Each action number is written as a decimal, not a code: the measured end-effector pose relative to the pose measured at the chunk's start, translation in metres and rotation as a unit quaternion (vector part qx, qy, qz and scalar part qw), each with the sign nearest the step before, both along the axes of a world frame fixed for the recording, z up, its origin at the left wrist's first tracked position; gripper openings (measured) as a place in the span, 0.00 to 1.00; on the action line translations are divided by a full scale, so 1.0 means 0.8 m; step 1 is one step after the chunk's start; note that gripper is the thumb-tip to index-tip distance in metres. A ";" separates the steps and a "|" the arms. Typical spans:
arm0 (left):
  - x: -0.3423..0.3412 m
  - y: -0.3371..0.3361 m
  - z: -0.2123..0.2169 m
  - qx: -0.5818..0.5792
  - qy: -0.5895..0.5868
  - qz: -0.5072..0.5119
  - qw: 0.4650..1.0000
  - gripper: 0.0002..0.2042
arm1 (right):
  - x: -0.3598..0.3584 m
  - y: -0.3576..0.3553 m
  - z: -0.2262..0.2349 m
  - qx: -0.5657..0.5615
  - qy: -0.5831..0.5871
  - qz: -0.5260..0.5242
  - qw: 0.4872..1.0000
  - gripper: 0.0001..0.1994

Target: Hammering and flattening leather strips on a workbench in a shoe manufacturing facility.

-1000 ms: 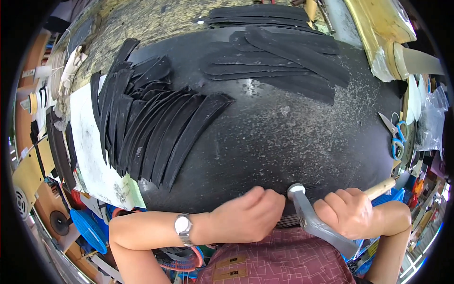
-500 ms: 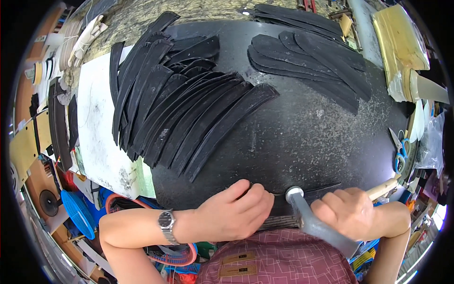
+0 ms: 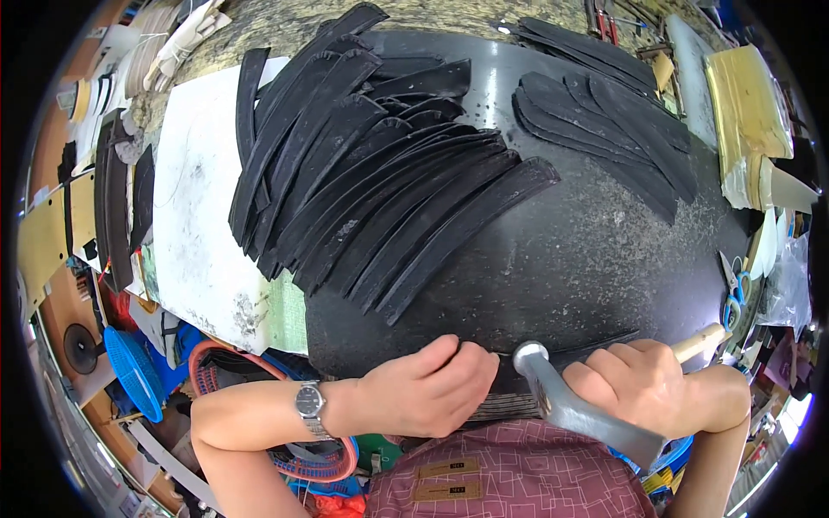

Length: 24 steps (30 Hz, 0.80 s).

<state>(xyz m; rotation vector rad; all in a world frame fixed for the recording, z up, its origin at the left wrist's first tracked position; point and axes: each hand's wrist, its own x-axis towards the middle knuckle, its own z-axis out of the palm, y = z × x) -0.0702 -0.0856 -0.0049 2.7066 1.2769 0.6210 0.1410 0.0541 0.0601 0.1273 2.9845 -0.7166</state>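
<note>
Firmly gripped steel hammer (image 3: 570, 406), curved black strip (image 3: 570, 352).

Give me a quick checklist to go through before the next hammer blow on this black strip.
1. Hammer gripped: right hand is closed around the handle; ok.
2. Strip held down: left hand presses flat on the black strip at the near edge of the dark slab; ok.
3. Fingers clear of the hammer head: left fingertips lie close beside it; not ok.
4. Strip flat under the head: mostly hidden by the hands; cannot tell.
5. Fanned pile of black strips away from the striking spot: ok.
6. Scissors out of the swing: off at the right edge; ok.
</note>
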 end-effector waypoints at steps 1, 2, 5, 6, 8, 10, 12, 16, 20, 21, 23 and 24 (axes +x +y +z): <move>0.000 -0.002 0.000 0.016 0.023 -0.007 1.000 0.15 | -0.003 -0.001 0.000 0.008 0.006 0.014 1.000 0.12; 0.000 -0.003 -0.001 0.011 0.008 -0.001 1.000 0.15 | -0.006 -0.003 0.001 0.015 0.011 0.028 0.999 0.11; 0.005 -0.009 -0.004 -0.009 -0.040 0.050 0.998 0.14 | -0.016 -0.004 0.001 0.028 0.011 0.028 0.999 0.10; 0.007 -0.012 -0.005 -0.009 -0.038 0.053 0.998 0.14 | -0.018 -0.006 -0.001 0.027 0.013 0.031 0.999 0.10; 0.012 -0.017 -0.004 0.031 -0.012 0.080 0.996 0.14 | -0.018 -0.012 0.000 0.032 0.008 0.012 0.999 0.10; 0.016 -0.023 -0.002 0.028 -0.014 0.075 0.997 0.14 | -0.020 -0.013 0.001 0.037 0.002 0.016 0.999 0.09; 0.023 -0.027 -0.005 0.016 -0.031 0.073 0.997 0.13 | -0.025 -0.009 0.003 0.042 -0.003 0.019 0.999 0.09; 0.022 -0.025 0.010 -0.002 0.017 0.024 1.000 0.12 | -0.038 -0.015 -0.003 0.022 0.033 0.017 0.999 0.10; 0.026 -0.020 0.003 -0.036 -0.021 0.051 0.998 0.11 | -0.020 0.002 -0.011 -0.031 0.008 -0.025 0.999 0.14; 0.026 -0.017 -0.001 -0.063 -0.075 0.093 0.991 0.12 | -0.012 0.008 -0.014 -0.028 0.027 -0.053 0.998 0.16; 0.025 0.005 0.017 -0.161 -0.097 0.186 0.964 0.16 | 0.002 0.019 -0.013 -0.034 0.018 -0.113 0.993 0.18; 0.025 0.008 0.019 -0.189 -0.100 0.178 0.961 0.17 | 0.007 0.018 -0.016 -0.040 0.010 -0.127 0.991 0.17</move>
